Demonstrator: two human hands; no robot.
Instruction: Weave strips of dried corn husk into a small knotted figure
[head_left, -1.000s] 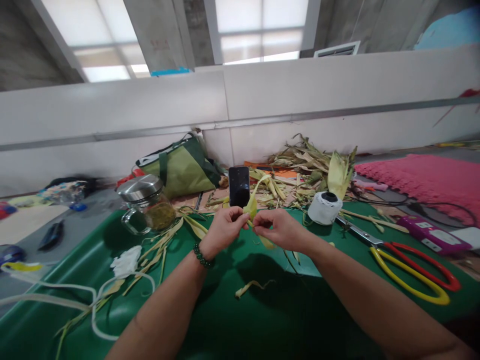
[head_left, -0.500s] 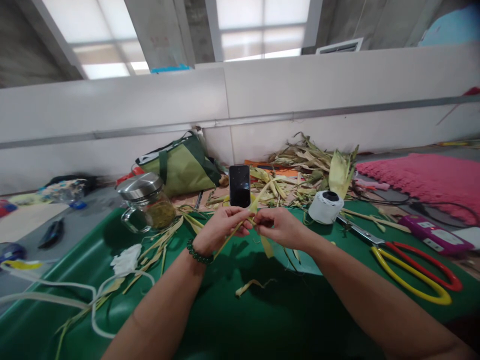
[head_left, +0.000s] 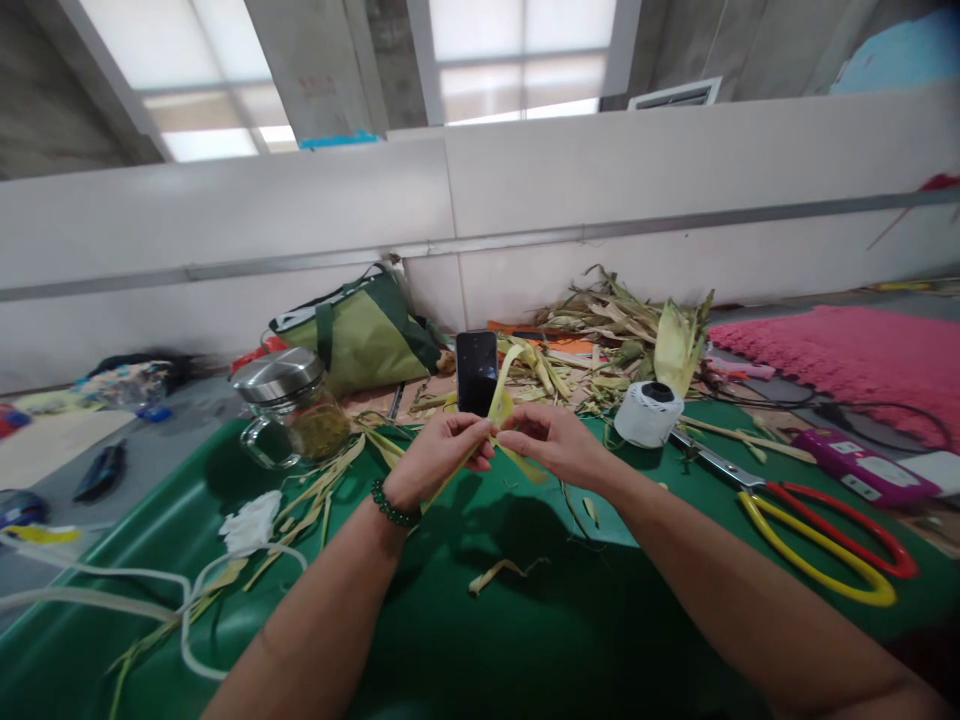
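Observation:
My left hand (head_left: 442, 455) and my right hand (head_left: 551, 440) meet above the green mat (head_left: 480, 640), both pinched on a yellow-green corn husk strip (head_left: 501, 408). The strip curls up between the fingertips, and one end hangs down under my right hand. A green bead bracelet (head_left: 390, 505) sits on my left wrist. A black phone (head_left: 477, 372) stands upright just behind my hands.
A pile of corn husks (head_left: 607, 345) lies at the back. Around the mat are a white tape roll (head_left: 648, 413), red and yellow shears (head_left: 817, 535), a lidded glass jar (head_left: 289, 410), a green bag (head_left: 360, 335), a pink mat (head_left: 847, 355), white cord (head_left: 112, 585) and a purple device (head_left: 862, 468).
My hands have kept working the husk strip, shifting slightly up and left. The strip's upper end now curls higher in front of the phone.

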